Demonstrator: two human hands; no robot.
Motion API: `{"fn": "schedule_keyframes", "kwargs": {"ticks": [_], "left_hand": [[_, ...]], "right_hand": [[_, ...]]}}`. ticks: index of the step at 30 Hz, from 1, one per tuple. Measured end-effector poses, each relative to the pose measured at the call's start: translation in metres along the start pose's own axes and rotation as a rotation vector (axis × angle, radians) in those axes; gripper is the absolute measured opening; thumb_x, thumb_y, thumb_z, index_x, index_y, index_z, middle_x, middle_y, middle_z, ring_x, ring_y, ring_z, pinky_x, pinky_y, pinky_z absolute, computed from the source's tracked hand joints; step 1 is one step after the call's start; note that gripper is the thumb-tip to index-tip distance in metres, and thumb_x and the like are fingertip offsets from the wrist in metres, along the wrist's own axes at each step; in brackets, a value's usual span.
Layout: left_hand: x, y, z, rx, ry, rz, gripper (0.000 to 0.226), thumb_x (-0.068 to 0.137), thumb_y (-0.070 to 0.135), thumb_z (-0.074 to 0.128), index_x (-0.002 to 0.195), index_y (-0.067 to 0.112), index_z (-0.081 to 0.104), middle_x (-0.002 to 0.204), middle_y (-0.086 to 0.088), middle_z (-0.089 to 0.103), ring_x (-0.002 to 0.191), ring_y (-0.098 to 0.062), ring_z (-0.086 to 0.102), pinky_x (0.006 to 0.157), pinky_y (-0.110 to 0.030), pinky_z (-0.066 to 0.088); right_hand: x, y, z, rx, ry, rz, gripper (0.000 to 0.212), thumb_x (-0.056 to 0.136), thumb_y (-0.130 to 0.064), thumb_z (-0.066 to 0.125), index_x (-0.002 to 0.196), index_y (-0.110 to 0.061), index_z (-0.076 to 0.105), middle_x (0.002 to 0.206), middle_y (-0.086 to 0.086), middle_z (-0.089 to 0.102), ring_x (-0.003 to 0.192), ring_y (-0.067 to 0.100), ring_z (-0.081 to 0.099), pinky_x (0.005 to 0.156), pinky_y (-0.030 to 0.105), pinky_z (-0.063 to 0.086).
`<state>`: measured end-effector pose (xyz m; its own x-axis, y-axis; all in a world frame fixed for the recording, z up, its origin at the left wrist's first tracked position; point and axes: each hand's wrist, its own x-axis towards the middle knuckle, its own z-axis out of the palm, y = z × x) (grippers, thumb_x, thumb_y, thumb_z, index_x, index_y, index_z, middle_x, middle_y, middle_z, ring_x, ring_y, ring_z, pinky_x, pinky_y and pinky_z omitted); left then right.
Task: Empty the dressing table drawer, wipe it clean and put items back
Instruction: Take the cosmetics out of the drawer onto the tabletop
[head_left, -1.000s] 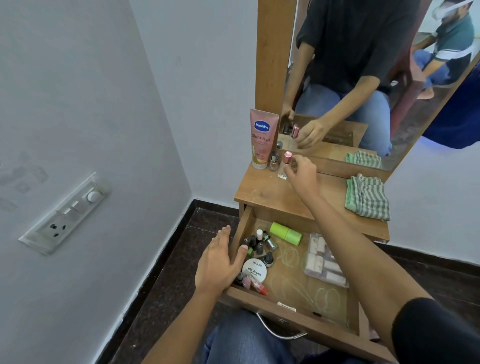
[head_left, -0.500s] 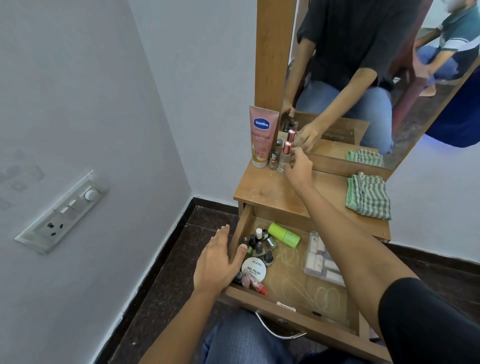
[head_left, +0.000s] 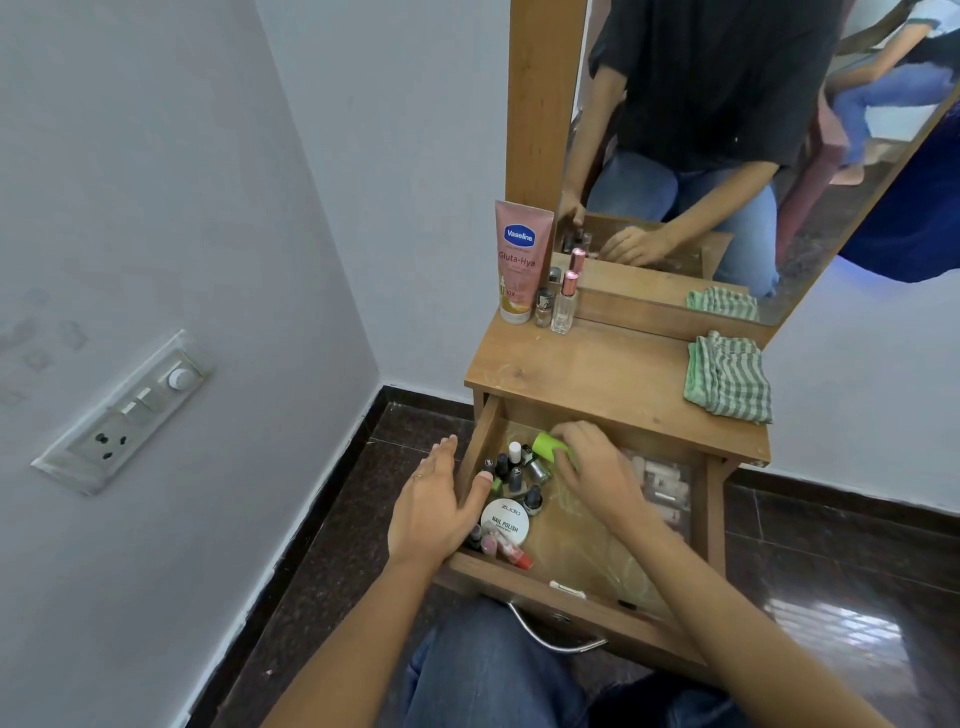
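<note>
Drawer (head_left: 519, 582), green tube (head_left: 546, 447) half under right hand (head_left: 592, 467)

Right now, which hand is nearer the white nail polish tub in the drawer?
Left. The left hand is at the drawer's left wall, thumb just beside the white tub; the right hand is farther back, fingers curled over the green bottle.

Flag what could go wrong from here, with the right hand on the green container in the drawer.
1. The right hand grips the green container right beside the upright nail polish bottles. Lifting it could knock them over.
2. The clear bottle stands close to the Vaseline tube at the back of the tabletop. Setting more items there may topple it.
</note>
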<state>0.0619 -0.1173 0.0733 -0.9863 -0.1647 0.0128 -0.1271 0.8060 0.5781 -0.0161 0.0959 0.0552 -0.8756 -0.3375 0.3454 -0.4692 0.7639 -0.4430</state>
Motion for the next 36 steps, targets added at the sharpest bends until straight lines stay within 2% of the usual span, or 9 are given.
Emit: {"fn": "schedule_keyframes", "kwargs": {"ticks": [3, 7, 12, 15, 20, 25, 28, 31, 36], "left_hand": [[0.0, 0.001, -0.001, -0.001, -0.002, -0.012, 0.072, 0.095, 0.057, 0.044, 0.154, 0.018, 0.028, 0.156, -0.005, 0.035, 0.145, -0.017, 0.029, 0.111, -0.035, 0.033], [-0.001, 0.003, -0.003, -0.001, -0.002, -0.019, 0.071, 0.096, 0.056, 0.044, 0.153, 0.017, 0.029, 0.156, -0.005, 0.035, 0.145, -0.018, 0.03, 0.111, -0.036, 0.034], [-0.001, 0.003, -0.003, -0.002, -0.005, -0.032, 0.071, 0.096, 0.056, 0.044, 0.153, 0.018, 0.028, 0.156, -0.006, 0.035, 0.145, -0.019, 0.031, 0.111, -0.037, 0.033], [-0.001, 0.003, -0.002, -0.012, -0.005, -0.04, 0.071, 0.095, 0.057, 0.044, 0.153, 0.018, 0.029, 0.156, -0.006, 0.035, 0.145, -0.019, 0.031, 0.112, -0.037, 0.033], [0.0, 0.002, -0.002, -0.016, -0.002, -0.04, 0.07, 0.096, 0.056, 0.044, 0.153, 0.019, 0.029, 0.156, -0.005, 0.036, 0.144, -0.019, 0.032, 0.111, -0.037, 0.034], [-0.001, 0.002, -0.001, -0.018, 0.001, -0.032, 0.07, 0.096, 0.056, 0.044, 0.153, 0.019, 0.03, 0.156, -0.004, 0.036, 0.145, -0.018, 0.031, 0.11, -0.038, 0.035], [-0.002, 0.003, -0.002, -0.015, 0.002, -0.033, 0.069, 0.096, 0.056, 0.044, 0.153, 0.019, 0.03, 0.156, -0.004, 0.036, 0.145, -0.018, 0.031, 0.11, -0.038, 0.035], [-0.002, 0.003, -0.003, -0.018, -0.004, -0.036, 0.07, 0.096, 0.056, 0.044, 0.153, 0.019, 0.029, 0.156, -0.004, 0.036, 0.145, -0.019, 0.031, 0.11, -0.037, 0.034], [-0.001, 0.001, -0.002, -0.021, -0.002, -0.039, 0.07, 0.095, 0.058, 0.043, 0.153, 0.021, 0.03, 0.156, -0.003, 0.036, 0.144, -0.019, 0.033, 0.11, -0.037, 0.035]], "right_hand": [[-0.008, 0.014, 0.012, -0.165, -0.255, 0.173, 0.038, 0.094, -0.028, 0.053, 0.127, -0.011, 0.052, 0.119, 0.007, 0.057, 0.109, 0.024, 0.05, 0.09, 0.034, 0.039], [0.0, 0.015, 0.02, -0.258, -0.292, 0.276, 0.047, 0.094, -0.038, 0.05, 0.133, -0.011, 0.047, 0.126, 0.008, 0.055, 0.116, 0.027, 0.047, 0.097, 0.035, 0.034], [0.008, 0.016, 0.025, -0.457, -0.338, 0.34, 0.038, 0.092, -0.013, 0.051, 0.129, -0.01, 0.047, 0.127, 0.009, 0.053, 0.119, 0.027, 0.047, 0.096, 0.037, 0.038], [0.004, 0.017, 0.026, -0.455, -0.308, 0.354, 0.036, 0.088, -0.013, 0.053, 0.124, -0.01, 0.051, 0.121, 0.01, 0.057, 0.113, 0.028, 0.051, 0.095, 0.038, 0.04], [-0.025, 0.013, 0.01, -0.114, -0.18, 0.298, 0.043, 0.085, -0.026, 0.058, 0.126, -0.012, 0.053, 0.117, 0.006, 0.058, 0.103, 0.021, 0.055, 0.083, 0.032, 0.042], [-0.018, -0.003, -0.032, 0.287, -0.081, 0.089, 0.04, 0.079, -0.017, 0.071, 0.117, -0.012, 0.061, 0.103, -0.003, 0.06, 0.089, 0.011, 0.056, 0.076, 0.022, 0.049], [0.017, -0.009, -0.05, 0.476, 0.107, 0.21, 0.026, 0.08, -0.019, 0.074, 0.101, -0.015, 0.059, 0.096, -0.003, 0.063, 0.084, 0.012, 0.062, 0.071, 0.021, 0.054], [0.057, -0.001, -0.057, 0.565, 0.27, 0.312, 0.032, 0.08, -0.015, 0.073, 0.11, -0.015, 0.06, 0.1, -0.004, 0.065, 0.089, 0.007, 0.062, 0.077, 0.015, 0.051], [0.093, 0.025, -0.038, 0.59, 0.294, 0.431, 0.034, 0.081, -0.017, 0.071, 0.113, -0.016, 0.06, 0.1, -0.002, 0.067, 0.088, 0.008, 0.061, 0.077, 0.025, 0.051]]}}
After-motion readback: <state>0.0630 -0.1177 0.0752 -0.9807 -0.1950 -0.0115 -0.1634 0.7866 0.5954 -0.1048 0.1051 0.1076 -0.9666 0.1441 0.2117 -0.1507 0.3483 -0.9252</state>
